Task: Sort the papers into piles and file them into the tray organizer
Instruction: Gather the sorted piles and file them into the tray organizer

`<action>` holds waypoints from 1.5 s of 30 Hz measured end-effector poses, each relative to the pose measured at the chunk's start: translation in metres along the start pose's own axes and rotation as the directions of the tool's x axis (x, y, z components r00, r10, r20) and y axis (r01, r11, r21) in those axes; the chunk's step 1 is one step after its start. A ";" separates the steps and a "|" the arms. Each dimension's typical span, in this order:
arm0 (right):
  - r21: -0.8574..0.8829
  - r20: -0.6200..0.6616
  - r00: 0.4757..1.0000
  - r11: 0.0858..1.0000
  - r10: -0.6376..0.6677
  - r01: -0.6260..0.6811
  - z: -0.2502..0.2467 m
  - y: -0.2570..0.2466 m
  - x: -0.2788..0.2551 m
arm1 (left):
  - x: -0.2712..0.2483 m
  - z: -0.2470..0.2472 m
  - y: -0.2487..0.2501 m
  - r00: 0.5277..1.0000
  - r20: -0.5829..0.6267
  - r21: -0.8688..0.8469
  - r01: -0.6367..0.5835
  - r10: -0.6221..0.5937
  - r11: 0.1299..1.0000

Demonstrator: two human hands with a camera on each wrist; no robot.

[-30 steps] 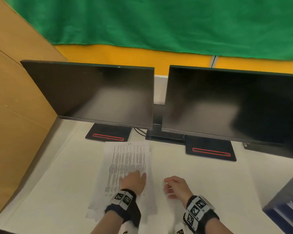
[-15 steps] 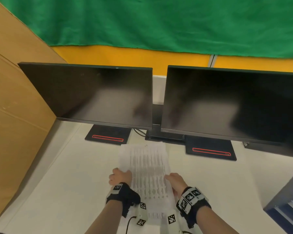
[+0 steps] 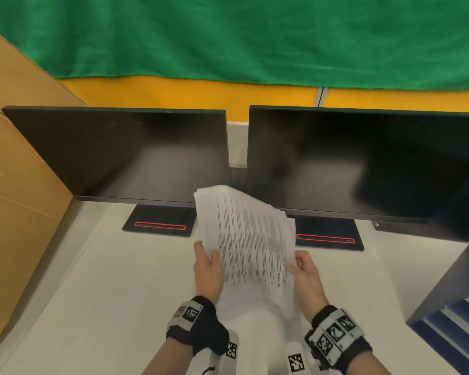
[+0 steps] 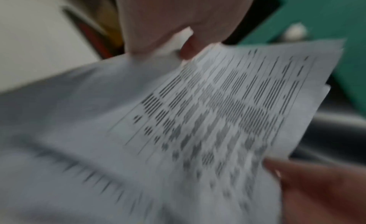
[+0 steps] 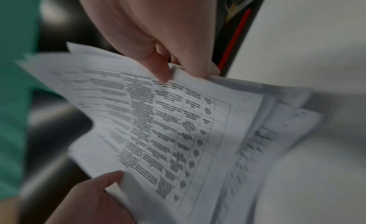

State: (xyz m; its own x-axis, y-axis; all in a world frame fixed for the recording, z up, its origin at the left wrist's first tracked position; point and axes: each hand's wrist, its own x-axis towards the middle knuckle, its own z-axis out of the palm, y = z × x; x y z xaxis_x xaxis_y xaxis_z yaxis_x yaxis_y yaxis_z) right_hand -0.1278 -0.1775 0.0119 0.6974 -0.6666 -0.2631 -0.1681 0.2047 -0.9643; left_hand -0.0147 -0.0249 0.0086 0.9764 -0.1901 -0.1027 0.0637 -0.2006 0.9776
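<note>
We hold the whole sheaf of papers above the counter, left hand and right hand each curled round 1 side edge, no piles made, tray organizer unfilled at right.

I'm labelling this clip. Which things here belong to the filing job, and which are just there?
Job: papers, held by left hand and right hand; tray organizer.
Just there: left monitor, right monitor, desk.

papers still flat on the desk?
No, both the left hand and right hand hold the stack of papers lifted off the desk, its top edge before the monitors.
</note>
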 end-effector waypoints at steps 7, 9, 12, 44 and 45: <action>0.111 0.024 0.968 0.963 -0.248 0.244 -0.007 -0.064 -0.001 | -0.018 0.021 0.045 0.943 0.057 -0.151 -0.318 0.329 0.936; 0.135 0.004 0.973 0.964 -0.233 0.230 -0.010 -0.067 0.001 | -0.015 0.022 0.044 0.944 0.060 -0.160 -0.311 0.323 0.937; 0.144 -0.026 0.982 0.972 -0.186 0.188 -0.014 -0.067 0.004 | -0.010 0.020 0.042 0.957 0.040 -0.195 -0.273 0.286 0.942; 0.102 -0.043 0.997 0.993 0.057 -0.052 0.005 -0.026 0.008 | 0.019 0.028 -0.010 0.984 0.142 -0.196 0.133 -0.106 0.972; 0.102 -0.068 0.996 0.994 0.049 -0.042 0.001 -0.025 0.005 | 0.015 0.028 -0.009 0.986 0.137 -0.153 0.113 -0.092 0.982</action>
State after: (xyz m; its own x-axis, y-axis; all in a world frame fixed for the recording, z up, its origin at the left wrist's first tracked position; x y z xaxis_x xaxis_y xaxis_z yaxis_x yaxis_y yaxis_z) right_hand -0.1194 -0.1852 0.0343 0.6394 -0.7031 -0.3112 -0.1252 0.3041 -0.9444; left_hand -0.0063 -0.0531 -0.0072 0.9288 -0.3008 -0.2166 0.2046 -0.0713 0.9762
